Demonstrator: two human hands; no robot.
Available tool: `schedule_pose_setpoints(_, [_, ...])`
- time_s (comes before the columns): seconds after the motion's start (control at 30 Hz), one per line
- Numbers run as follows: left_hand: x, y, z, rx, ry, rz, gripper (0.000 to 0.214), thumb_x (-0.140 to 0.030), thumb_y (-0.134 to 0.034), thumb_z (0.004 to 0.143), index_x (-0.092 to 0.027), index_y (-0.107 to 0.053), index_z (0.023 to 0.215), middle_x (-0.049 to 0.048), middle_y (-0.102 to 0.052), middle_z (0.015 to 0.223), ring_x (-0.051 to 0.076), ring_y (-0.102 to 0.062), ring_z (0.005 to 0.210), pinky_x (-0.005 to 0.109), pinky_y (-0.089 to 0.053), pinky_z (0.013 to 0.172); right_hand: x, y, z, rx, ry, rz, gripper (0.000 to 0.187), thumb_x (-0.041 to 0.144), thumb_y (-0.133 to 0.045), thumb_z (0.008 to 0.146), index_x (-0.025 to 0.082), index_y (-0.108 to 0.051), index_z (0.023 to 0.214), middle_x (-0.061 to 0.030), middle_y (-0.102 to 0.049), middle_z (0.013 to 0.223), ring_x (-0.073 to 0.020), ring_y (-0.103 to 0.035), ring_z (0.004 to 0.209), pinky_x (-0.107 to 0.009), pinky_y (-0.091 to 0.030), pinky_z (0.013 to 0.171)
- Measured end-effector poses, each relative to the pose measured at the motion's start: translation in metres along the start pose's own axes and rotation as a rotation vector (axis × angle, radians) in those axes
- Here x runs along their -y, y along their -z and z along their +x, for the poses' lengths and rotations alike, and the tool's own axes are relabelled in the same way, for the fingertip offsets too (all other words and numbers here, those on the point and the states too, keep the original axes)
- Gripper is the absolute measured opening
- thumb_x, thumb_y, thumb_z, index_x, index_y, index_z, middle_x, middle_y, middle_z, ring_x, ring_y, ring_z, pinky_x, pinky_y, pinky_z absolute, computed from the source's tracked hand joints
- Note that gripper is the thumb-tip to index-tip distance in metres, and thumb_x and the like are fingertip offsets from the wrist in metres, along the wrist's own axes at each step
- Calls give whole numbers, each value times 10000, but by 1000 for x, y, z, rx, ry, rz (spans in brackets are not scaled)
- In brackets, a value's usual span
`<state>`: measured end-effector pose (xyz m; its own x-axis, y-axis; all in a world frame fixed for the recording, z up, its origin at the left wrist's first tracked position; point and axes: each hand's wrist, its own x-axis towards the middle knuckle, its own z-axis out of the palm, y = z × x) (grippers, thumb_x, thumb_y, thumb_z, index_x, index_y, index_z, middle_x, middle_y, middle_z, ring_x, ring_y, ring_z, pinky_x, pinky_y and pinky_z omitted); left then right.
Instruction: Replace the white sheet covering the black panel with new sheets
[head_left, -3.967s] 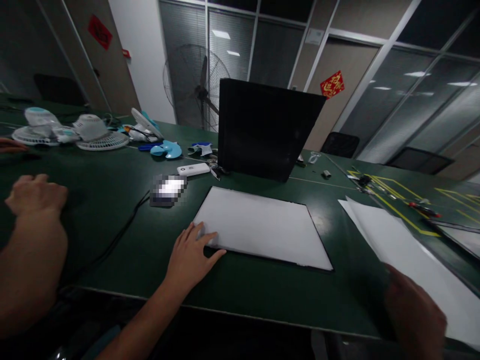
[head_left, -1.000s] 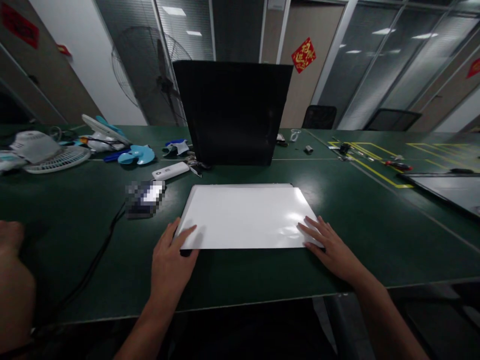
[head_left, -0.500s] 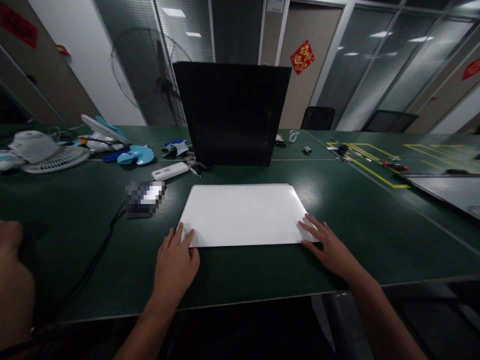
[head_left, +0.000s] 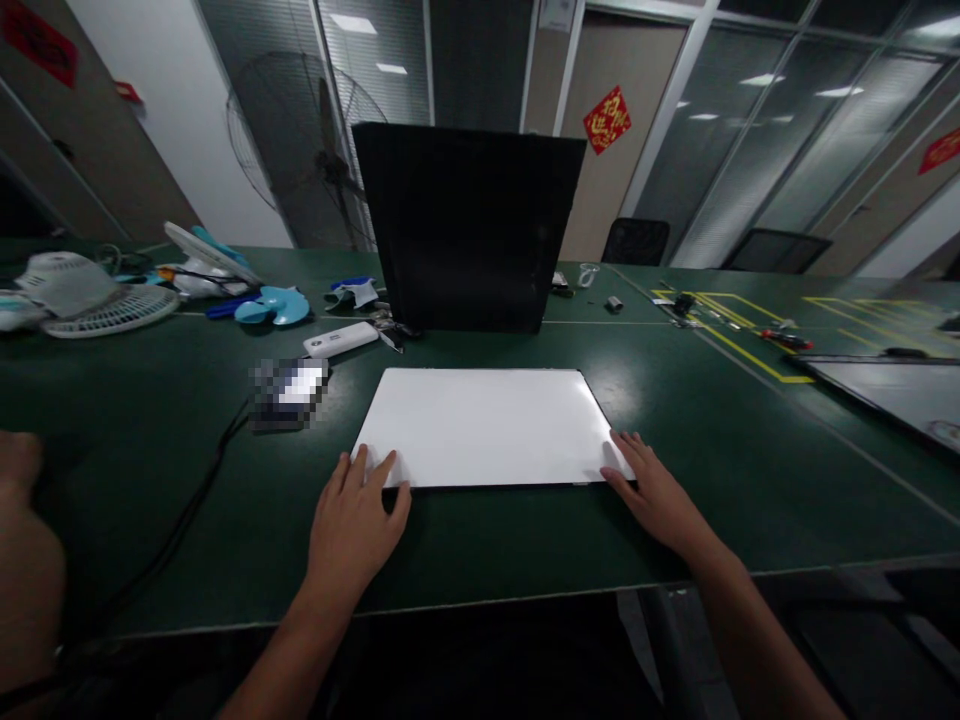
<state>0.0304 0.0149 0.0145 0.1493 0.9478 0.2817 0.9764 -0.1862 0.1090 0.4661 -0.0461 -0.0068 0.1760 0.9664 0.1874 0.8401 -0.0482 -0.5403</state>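
A white rectangular panel (head_left: 491,425) with a thin dark edge lies flat on the green table (head_left: 517,550) in front of me. My left hand (head_left: 356,515) rests at its near left corner, fingers spread and fingertips on the white surface, thumb off the front edge. At the near right corner, my right hand (head_left: 654,500) has its fingers stretched along the side and the thumb near the front edge. Both hands are open. Behind the panel stands a large black rectangular screen-like panel (head_left: 469,230), leaning slightly.
A phone-like device (head_left: 292,393) with a black cord and a white power-bank-like block (head_left: 341,340) lie to the left. Fan parts (head_left: 112,310) and blue blades (head_left: 274,306) sit farther left. Another person's hand (head_left: 22,530) is at the left edge. A framed panel (head_left: 892,390) lies right.
My right fingers have drawn closer together and shifted from the white surface toward the panel's right edge. My left hand has moved slightly right, its thumb farther out. The panel stays nearly in place.
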Motion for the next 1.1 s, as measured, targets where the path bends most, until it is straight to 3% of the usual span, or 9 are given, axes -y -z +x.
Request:
schedule_pose_setpoints(0.33, [0, 0, -2, -26, -65, 16, 577, -435, -428, 987, -110, -656, 1405, 220, -545, 1556, 422, -436, 1498, 571, -372, 1210, 8, 4, 24, -153, -217, 407, 585, 475, -674, 853, 172, -672, 1353, -141, -656, 1437, -327, -609, 1337, -556, -405, 1211])
schedule_pose_setpoints(0.53, [2, -1, 0, -24, -54, -56, 554, -419, -449, 983, -104, -671, 1381, 228, -554, 1541, 425, -436, 1497, 561, -369, 1219, 4, 11, 24, -229, -306, 737, 698, 417, -672, 829, 208, -546, 1483, -147, -654, 1438, -298, -739, 1101, -473, -654, 897])
schedule_pose_setpoints(0.67, [-4, 14, -3, -186, 10, -188, 500, -408, -491, 967, -141, -686, 1342, 210, -518, 1574, 439, -384, 1524, 679, -257, 1240, 4, 13, 22, -255, -348, 845, 744, 359, -715, 785, 245, -529, 1496, -140, -648, 1446, -302, -740, 1087, -442, -677, 820])
schedule_pose_setpoints(0.73, [-15, 27, -9, -248, 21, -407, 403, -415, -534, 949, -179, -741, 1202, 178, -631, 1455, 395, -503, 1444, 647, -286, 1241, 6, 13, 22, -265, -372, 875, 777, 336, -723, 778, 274, -500, 1520, -134, -625, 1475, -311, -728, 1120, -438, -679, 822])
schedule_pose_setpoints(0.8, [-33, 39, -16, -34, 34, -794, 325, -458, -577, 924, -208, -758, 1027, 142, -767, 1153, 333, -702, 1177, 565, -464, 1134, 10, 16, 21, -270, -401, 902, 802, 318, -727, 771, 293, -479, 1534, -136, -598, 1505, -315, -719, 1146, -427, -678, 825])
schedule_pose_setpoints(0.87, [-59, 45, -24, 497, 130, -1268, 365, -510, -608, 907, -203, -731, 1061, 122, -794, 946, 304, -775, 906, 535, -580, 955, 15, 20, 18, -268, -434, 929, 816, 298, -730, 758, 283, -473, 1532, -147, -587, 1514, -309, -721, 1143, -412, -677, 827])
schedule_pose_setpoints(0.93, [-90, 42, -28, 923, 367, -1719, 453, -519, -606, 930, -198, -626, 1249, 167, -793, 1090, 304, -795, 866, 553, -598, 917, 20, 26, 13, -262, -468, 955, 838, 278, -737, 743, 255, -457, 1532, -160, -612, 1481, -292, -732, 1113, -398, -674, 832])
schedule_pose_setpoints(1.0, [-121, 32, -29, 938, 614, -1970, 327, -452, -600, 976, -166, -596, 1134, 220, -763, 1181, 302, -800, 926, 510, -602, 954, 24, 34, 4, -253, -499, 971, 864, 266, -754, 731, 224, -437, 1533, -170, -668, 1399, -277, -749, 1056, -388, -673, 821])
schedule_pose_setpoints(1.1, [-156, 18, -25, 615, 827, -2117, 171, -315, -612, 1010, -152, -566, 1037, 236, -734, 1198, 294, -786, 1012, 483, -589, 1025, 27, 44, -17, -210, -564, 1003, 868, 257, -795, 714, 196, -451, 1509, -156, -746, 1229, -270, -765, 959, -383, -678, 779])
